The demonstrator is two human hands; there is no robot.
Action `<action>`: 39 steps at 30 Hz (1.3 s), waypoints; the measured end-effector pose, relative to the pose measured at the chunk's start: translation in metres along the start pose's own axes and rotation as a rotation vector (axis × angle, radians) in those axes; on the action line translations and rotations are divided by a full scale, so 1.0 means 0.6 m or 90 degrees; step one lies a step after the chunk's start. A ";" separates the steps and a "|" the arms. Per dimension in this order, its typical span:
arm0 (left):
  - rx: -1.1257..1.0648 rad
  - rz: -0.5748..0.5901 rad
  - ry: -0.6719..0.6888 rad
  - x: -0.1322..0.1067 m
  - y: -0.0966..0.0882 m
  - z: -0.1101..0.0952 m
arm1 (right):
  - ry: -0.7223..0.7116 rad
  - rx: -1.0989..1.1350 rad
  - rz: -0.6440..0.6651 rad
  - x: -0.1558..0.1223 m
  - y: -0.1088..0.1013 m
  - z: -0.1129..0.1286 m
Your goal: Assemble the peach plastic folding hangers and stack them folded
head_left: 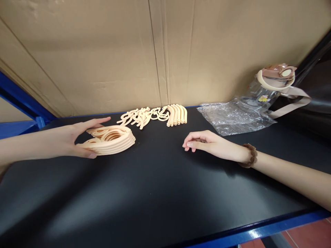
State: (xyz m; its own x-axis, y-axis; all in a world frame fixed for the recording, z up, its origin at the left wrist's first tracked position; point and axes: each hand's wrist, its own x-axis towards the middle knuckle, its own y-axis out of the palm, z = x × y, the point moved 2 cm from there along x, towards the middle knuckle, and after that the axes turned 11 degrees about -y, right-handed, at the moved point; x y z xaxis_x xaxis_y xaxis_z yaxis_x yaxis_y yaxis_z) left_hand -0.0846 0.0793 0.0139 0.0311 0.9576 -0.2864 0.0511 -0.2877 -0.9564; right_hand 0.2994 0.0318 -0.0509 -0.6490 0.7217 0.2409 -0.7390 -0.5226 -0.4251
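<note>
A stack of cream curved plastic pieces (116,143), with open loops inside, lies on the black tabletop at the left. My left hand (80,137) spans its left end. The thumb presses along the stack's near side, the index finger reaches out past the far side, and the other fingers are partly hidden behind the pieces. Over the middle right of the table is my right hand (200,142), its fingers curled and thumb drawn in against them. Nothing shows in it, and it is apart from the pieces. A brown band (249,155) circles the right wrist.
Loose hooked cream pieces (141,116) lie along the back edge, beside a row of curved cream arms (177,115). At the back right are a crumpled clear plastic bag (230,119) and a transparent bottle (263,93) with a strap. Cardboard (116,62) stands behind the black table (144,206).
</note>
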 end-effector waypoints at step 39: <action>-0.070 -0.009 0.050 -0.011 0.012 -0.057 | 0.000 -0.006 0.005 0.000 0.000 0.001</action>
State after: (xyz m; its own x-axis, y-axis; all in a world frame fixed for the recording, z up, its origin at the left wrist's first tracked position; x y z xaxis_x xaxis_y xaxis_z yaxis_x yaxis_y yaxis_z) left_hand -0.0505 0.0704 0.0111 0.1075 0.9585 -0.2642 0.1610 -0.2790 -0.9467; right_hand 0.2995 0.0317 -0.0506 -0.6546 0.7177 0.2375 -0.7324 -0.5242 -0.4346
